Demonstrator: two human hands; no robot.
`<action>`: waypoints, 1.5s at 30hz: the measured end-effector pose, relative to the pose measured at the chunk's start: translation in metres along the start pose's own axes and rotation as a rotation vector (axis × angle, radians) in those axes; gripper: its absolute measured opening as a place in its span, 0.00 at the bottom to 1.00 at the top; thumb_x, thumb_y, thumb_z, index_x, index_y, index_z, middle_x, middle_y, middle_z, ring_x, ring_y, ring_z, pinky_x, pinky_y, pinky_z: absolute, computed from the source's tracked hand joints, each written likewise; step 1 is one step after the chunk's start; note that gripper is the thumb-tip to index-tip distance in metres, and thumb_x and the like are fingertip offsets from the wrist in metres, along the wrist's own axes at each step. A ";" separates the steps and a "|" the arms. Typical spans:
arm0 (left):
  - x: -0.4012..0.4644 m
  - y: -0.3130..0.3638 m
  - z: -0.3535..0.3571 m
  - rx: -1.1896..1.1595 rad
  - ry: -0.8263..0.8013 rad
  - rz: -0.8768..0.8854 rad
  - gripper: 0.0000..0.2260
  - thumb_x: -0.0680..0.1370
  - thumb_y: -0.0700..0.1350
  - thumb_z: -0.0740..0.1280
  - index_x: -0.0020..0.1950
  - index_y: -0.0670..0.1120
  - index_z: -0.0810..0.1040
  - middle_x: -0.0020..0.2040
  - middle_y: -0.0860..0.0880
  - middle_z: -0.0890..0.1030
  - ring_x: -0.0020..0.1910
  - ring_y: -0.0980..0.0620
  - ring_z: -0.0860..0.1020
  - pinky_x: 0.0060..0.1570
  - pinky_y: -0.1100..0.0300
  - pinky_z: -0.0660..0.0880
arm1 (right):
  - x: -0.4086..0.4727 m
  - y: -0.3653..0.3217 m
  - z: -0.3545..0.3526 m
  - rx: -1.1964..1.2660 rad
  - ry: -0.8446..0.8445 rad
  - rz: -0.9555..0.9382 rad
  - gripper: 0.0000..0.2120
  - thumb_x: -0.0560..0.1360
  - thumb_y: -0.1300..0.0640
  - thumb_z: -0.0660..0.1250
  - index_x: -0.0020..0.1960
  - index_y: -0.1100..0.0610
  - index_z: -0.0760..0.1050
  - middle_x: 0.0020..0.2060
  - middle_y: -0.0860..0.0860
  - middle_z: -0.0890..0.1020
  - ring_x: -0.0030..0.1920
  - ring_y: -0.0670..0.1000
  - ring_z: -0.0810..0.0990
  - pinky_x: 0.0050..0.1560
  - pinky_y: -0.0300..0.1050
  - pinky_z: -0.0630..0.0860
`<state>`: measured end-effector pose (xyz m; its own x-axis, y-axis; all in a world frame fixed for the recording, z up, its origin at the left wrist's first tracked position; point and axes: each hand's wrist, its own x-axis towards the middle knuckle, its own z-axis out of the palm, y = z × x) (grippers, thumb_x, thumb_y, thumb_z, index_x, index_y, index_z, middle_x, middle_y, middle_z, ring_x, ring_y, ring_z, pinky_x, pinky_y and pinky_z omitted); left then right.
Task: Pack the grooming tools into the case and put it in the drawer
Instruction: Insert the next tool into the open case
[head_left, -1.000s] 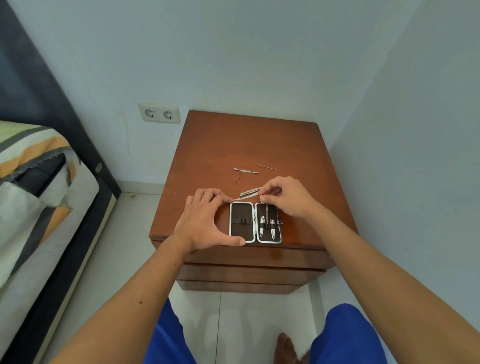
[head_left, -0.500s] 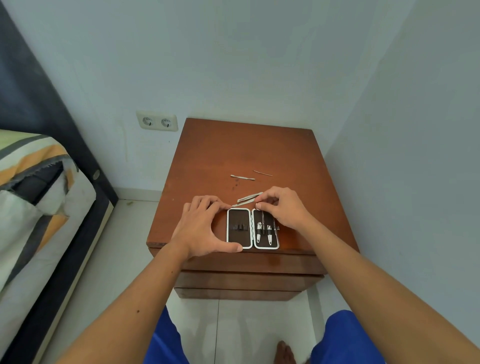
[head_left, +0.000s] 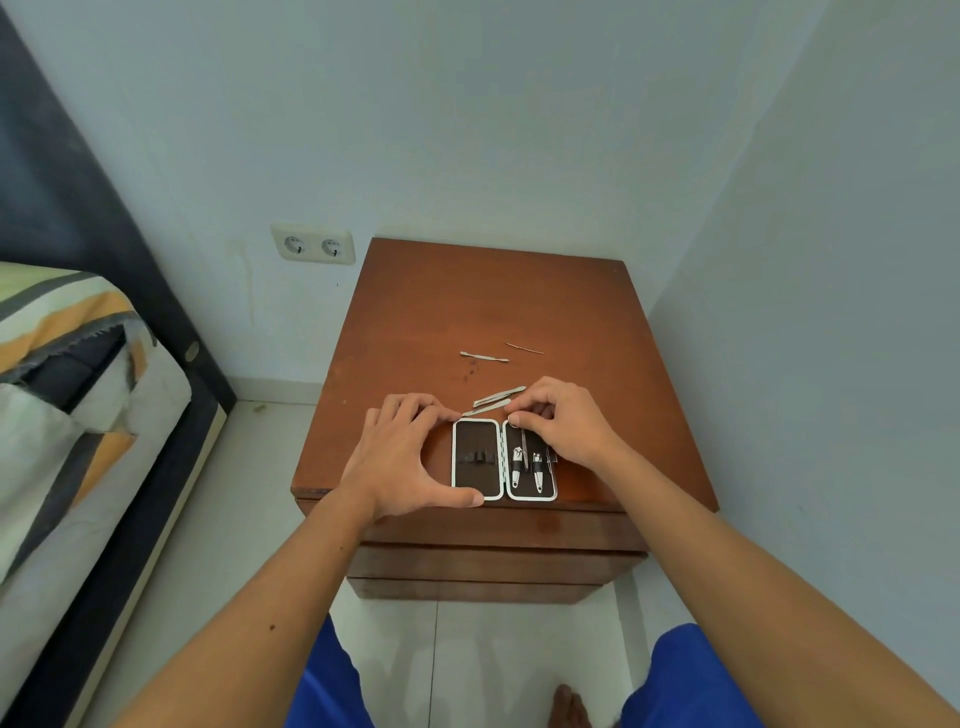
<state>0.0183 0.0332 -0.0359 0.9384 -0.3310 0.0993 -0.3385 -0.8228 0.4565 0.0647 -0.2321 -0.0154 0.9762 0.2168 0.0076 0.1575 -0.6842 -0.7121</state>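
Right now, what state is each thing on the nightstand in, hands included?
White-rimmed dark grooming case: open flat, right half part filled.
Two silver nail clippers: strapped in right half.
Loose thin metal tools: lying behind the case.
Wooden nightstand drawers: shut.
Left hand: steadying the case.
Right hand: pinching a slim tool.

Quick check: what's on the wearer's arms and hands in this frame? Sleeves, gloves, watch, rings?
Both forearms are bare up to the frame edge, with no sleeves in view. The left hand and right hand wear no gloves, and no watch, bracelet or ring shows. Blue legwear covers the knees below.
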 end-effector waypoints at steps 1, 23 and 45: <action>0.000 0.000 0.000 -0.002 -0.002 0.000 0.47 0.59 0.82 0.71 0.73 0.61 0.73 0.67 0.61 0.69 0.70 0.56 0.63 0.68 0.52 0.62 | -0.002 0.001 0.001 0.006 0.001 -0.011 0.05 0.74 0.55 0.78 0.50 0.48 0.88 0.47 0.45 0.84 0.41 0.44 0.78 0.48 0.42 0.79; 0.001 -0.001 0.001 0.004 -0.008 -0.005 0.48 0.58 0.84 0.68 0.73 0.61 0.72 0.68 0.61 0.69 0.71 0.56 0.63 0.69 0.51 0.63 | 0.008 -0.001 0.000 0.002 0.045 0.005 0.08 0.76 0.60 0.76 0.45 0.47 0.83 0.45 0.47 0.82 0.40 0.42 0.78 0.45 0.32 0.72; 0.000 0.000 0.001 0.006 -0.009 -0.007 0.48 0.59 0.84 0.68 0.73 0.61 0.72 0.68 0.61 0.69 0.71 0.56 0.63 0.69 0.51 0.63 | 0.001 0.003 -0.006 -0.032 0.100 0.034 0.03 0.76 0.59 0.76 0.49 0.54 0.87 0.45 0.48 0.83 0.39 0.42 0.77 0.43 0.27 0.71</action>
<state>0.0182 0.0329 -0.0368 0.9402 -0.3292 0.0877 -0.3321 -0.8280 0.4519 0.0672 -0.2377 -0.0136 0.9909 0.1234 0.0545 0.1267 -0.7121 -0.6906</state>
